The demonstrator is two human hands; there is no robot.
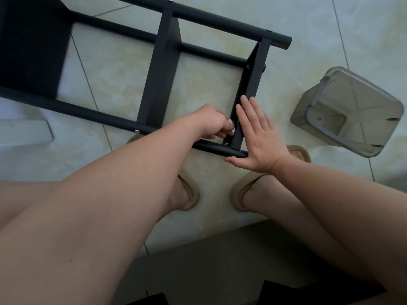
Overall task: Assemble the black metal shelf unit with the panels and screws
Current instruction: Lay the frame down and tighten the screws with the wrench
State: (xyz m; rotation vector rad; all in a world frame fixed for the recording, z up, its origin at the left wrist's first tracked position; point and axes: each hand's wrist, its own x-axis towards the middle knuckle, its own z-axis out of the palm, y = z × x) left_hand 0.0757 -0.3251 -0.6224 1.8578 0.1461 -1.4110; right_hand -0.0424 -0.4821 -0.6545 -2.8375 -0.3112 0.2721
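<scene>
Shelf unit; perhaps a screw beneath left fingers

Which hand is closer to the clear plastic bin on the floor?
Right. The right hand presses flat on the shelf's end panel, on the side facing the bin; the left hand sits across that panel, farther away.

Black shelf frame, pale marbled cream floor tiles, translucent grey container, tan slippers.
</scene>
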